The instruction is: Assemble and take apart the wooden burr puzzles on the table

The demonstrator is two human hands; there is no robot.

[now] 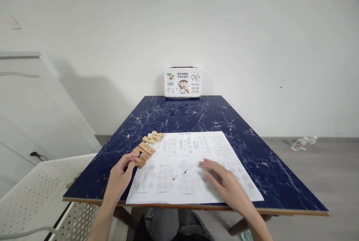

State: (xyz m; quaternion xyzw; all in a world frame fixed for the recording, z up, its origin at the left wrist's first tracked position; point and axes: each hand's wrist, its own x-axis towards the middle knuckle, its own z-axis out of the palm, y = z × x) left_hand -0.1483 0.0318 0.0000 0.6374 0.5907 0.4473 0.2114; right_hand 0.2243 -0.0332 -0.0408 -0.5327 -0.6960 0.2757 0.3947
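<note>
My left hand (121, 175) is at the left edge of a large printed white sheet (193, 192), beside a slanted row of wooden blocks. Its thumb and fingers are pinched together, with a small black piece (140, 154) at their tips. Just beyond the fingertips lie flat wooden blocks with cut-outs (147, 148); notched wooden blocks (148, 140) continue the row up the sheet's left side. My right hand (221, 181) rests on the sheet's right part, fingers spread and holding nothing. Between the hands, two small black pieces (174, 177) lie on the paper.
The dark blue marbled table (185, 115) carries a white printed case (183, 82) at its far edge, against the wall. White perforated baskets (50, 181) stand at the left. A clear plastic item (303, 143) lies on the floor at the right.
</note>
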